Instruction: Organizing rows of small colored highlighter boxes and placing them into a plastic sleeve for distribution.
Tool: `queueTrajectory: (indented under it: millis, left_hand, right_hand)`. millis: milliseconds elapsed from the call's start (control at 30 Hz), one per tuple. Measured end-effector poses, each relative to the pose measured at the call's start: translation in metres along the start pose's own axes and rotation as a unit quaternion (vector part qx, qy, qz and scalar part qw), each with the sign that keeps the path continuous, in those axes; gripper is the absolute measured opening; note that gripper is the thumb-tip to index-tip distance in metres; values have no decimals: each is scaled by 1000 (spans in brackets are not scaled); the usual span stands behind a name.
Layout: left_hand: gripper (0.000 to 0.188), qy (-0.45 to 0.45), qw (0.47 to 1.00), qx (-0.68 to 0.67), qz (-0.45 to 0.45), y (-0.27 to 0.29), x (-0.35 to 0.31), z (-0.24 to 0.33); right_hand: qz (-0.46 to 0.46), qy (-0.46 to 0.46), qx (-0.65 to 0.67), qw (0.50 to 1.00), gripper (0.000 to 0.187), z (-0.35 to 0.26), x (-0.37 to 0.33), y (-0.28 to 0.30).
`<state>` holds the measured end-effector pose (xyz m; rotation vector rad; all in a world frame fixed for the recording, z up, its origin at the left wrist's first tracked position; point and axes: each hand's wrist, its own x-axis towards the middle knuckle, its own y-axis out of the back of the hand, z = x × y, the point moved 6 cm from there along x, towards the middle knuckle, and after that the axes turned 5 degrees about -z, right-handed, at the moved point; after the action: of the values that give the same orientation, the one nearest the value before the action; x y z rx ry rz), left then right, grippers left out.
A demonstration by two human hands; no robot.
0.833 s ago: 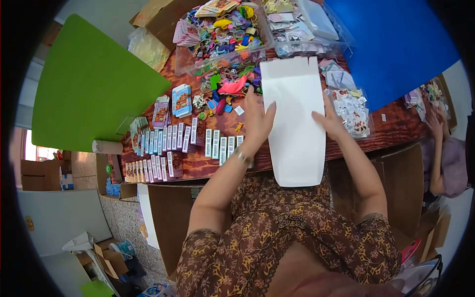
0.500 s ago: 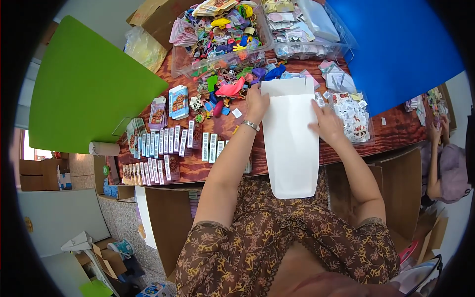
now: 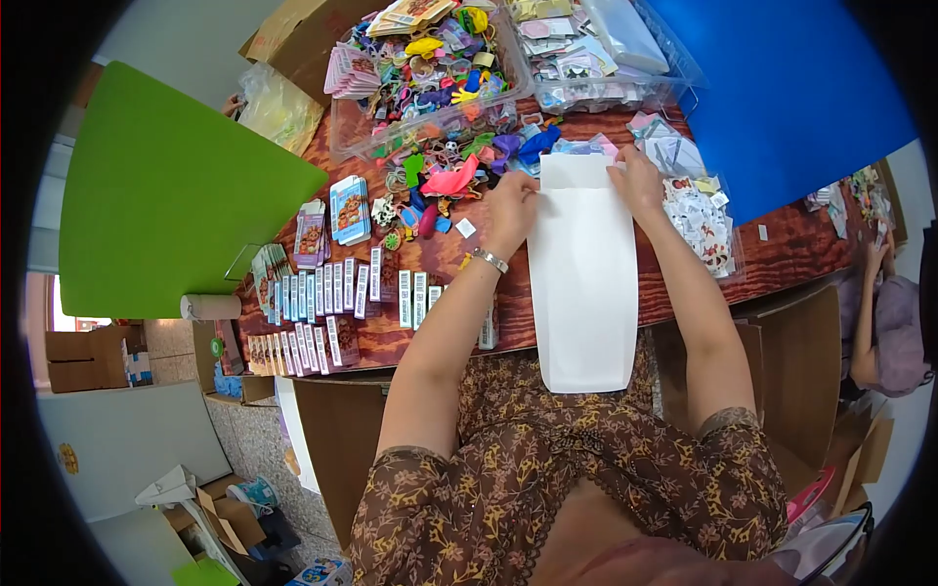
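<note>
A long white paper envelope reaches from the table over its front edge toward my lap, its flap end at the far side. My left hand, with a metal watch band on the wrist, pinches its left edge just below the fold of the flap. At the upper right corner my right hand has thumb and fingers closed on the flap's edge. To the left of my left hand lie loose small toys, among them a pink piece. A pile of small printed slips lies right of my right hand.
Rows of small barcoded boxes stand at the left front. Clear bins of toys and printed cards fill the back. A green board and a blue board flank the table. Another person works at far right.
My right hand has moved up and inward from beside the envelope's right edge to its top corner and now grips it. My left hand and the envelope have shifted slightly right.
</note>
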<state>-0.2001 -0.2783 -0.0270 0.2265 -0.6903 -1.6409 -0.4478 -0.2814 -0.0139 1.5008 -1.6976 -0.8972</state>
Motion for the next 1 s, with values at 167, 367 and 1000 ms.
queueTrajectory:
  millis: [167, 367, 1000]
  left_hand:
    - [15, -168, 976, 127, -53, -13, -5, 27]
    - [23, -166, 966, 180, -83, -20, -3, 18]
    - [36, -126, 961, 198, -146, -32, 4, 16]
  right_hand:
    - [150, 171, -46, 973, 18, -17, -25, -8]
    - [58, 269, -75, 959, 21, -16, -41, -7]
    - [-128, 185, -84, 971, 29, -10, -8, -32]
